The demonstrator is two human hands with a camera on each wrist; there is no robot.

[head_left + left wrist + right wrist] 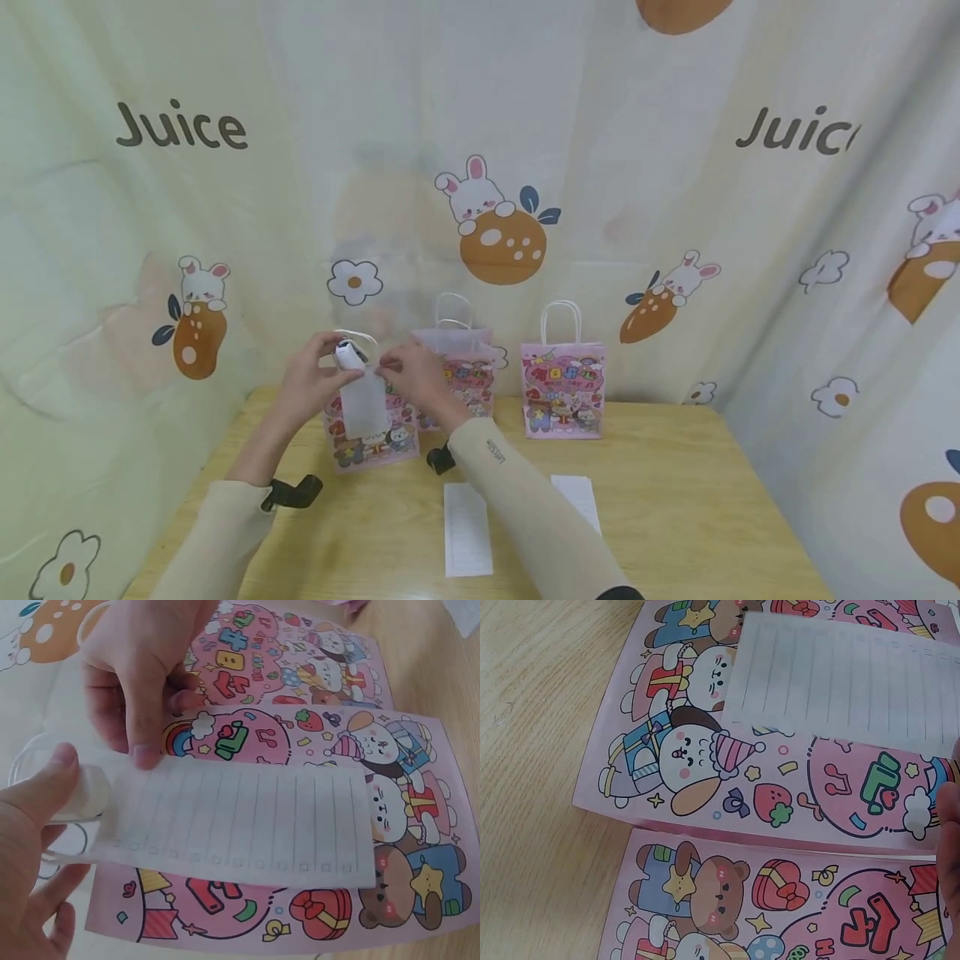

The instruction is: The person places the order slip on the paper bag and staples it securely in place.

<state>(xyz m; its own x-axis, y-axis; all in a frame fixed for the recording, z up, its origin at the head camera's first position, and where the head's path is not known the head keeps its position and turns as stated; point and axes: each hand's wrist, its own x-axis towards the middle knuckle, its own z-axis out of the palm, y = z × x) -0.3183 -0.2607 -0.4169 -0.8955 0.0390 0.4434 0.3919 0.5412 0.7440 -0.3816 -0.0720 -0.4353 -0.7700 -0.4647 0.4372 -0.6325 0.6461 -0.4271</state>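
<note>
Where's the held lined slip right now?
In the head view, the lined slip is left of centre, in front of the leftmost pink bag, just below a small white object.

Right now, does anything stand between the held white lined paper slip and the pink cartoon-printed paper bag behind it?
Nothing visible does: the slip overlaps the bag. The left hand holds a small white rounded device at the slip's top; the right hand pinches the slip's edge.

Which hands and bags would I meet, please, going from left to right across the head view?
Left hand → left bag → right hand → middle bag → right bag.
</note>
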